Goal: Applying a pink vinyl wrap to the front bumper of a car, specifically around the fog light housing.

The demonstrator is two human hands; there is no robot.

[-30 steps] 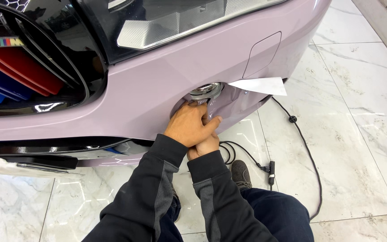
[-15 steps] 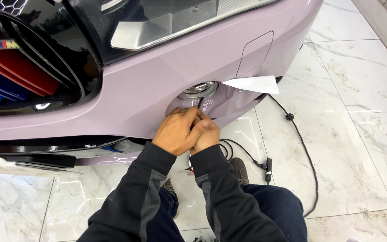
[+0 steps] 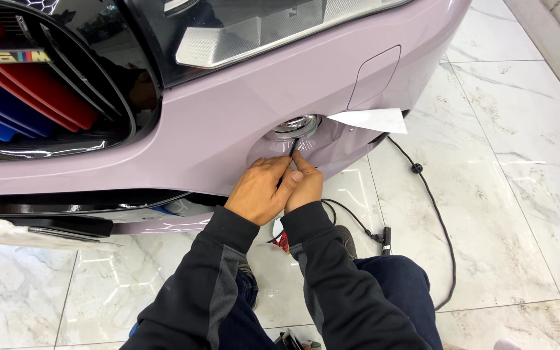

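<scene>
Lilac wrap film (image 3: 332, 146) being trimmed at fog-light recess (image 3: 295, 126); left hand (image 3: 260, 189) and right hand (image 3: 304, 183) pressed together, thin black blade tool (image 3: 293, 147) pinched. A steady, shallow stroke along the edge is called for.

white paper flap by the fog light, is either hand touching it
No, the white paper flap sticks out apart from both the left hand and right hand.

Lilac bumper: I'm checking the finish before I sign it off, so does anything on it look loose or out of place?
Yes. A pale triangular flap of film or backing paper sticks out from the glossy lilac bumper, right of the round chrome fog light, instead of lying flat. The left hand and right hand hold a thin dark tool just below that light.
</scene>
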